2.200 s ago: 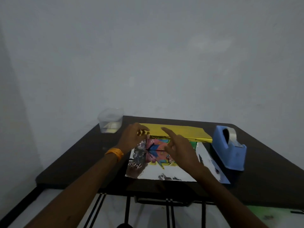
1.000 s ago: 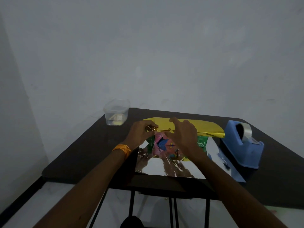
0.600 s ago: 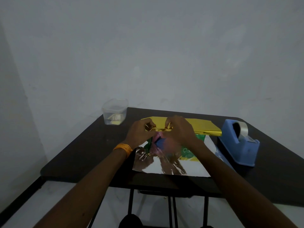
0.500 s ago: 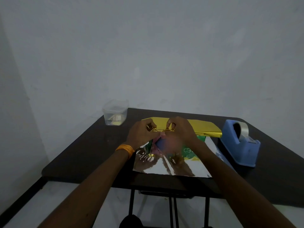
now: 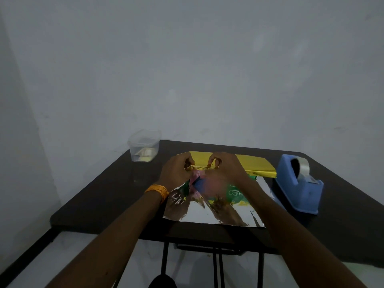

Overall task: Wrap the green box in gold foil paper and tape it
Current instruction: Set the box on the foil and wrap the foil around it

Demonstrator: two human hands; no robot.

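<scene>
The green box [image 5: 235,193], with a pink and blue picture on top, lies flat on a sheet of gold foil paper [image 5: 252,164] whose silver inner side faces up near me. The foil's far part is folded over the box's far edge, gold side up. My left hand [image 5: 178,170] and my right hand [image 5: 225,169] both pinch the folded foil edge at the box's far left, fingertips close together. My hands hide much of the box.
A blue tape dispenser [image 5: 299,185] with a roll stands right of the foil. A clear plastic tub [image 5: 144,148] sits at the dark table's [image 5: 108,196] back left corner. The foil's near edge reaches almost to the table's front edge. A wall stands right behind the table.
My right hand moved from lying flat on the box up to the folded foil edge, joining my left hand there. The foil fold came further over the box.
</scene>
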